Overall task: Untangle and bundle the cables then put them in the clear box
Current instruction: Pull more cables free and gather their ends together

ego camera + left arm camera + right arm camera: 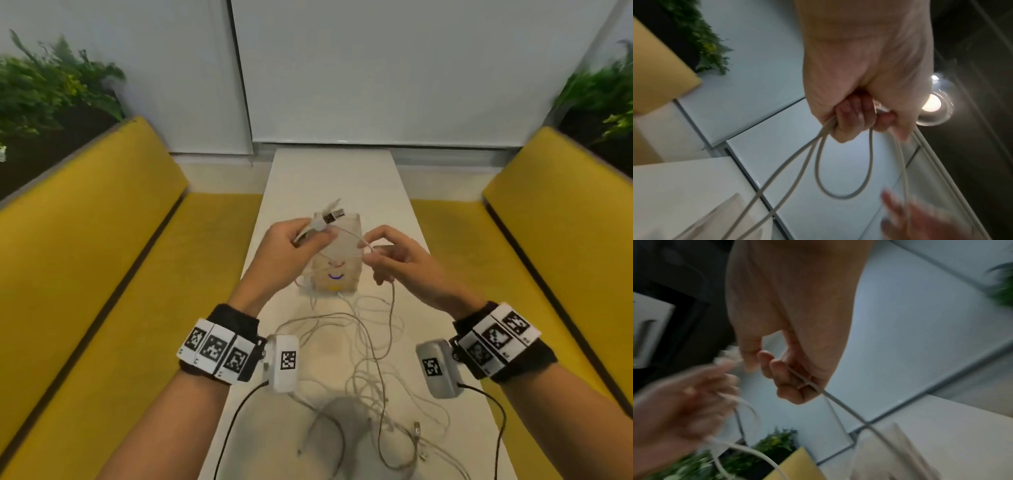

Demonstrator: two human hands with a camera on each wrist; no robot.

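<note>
Both hands are raised over a narrow white table [373, 178]. My left hand [298, 240] grips folded loops of a white cable [842, 177], and a USB plug [334, 216] sticks out above its fingers. My right hand [380, 246] pinches the same cable's strand [349, 236] between thumb and forefinger, and the cable [840, 404] runs through its curled fingers and hangs down to the table. Behind the hands stands the clear box [337, 270], with small coloured curved marks showing through its wall. A tangle of white cables [373, 387] lies on the table below my wrists.
Yellow benches [113, 260] [534, 246] run along both sides of the table. Green plants [51, 85] stand behind the bench backs. White blinds [394, 68] close off the far end. Black leads [236, 421] hang from the wrist cameras.
</note>
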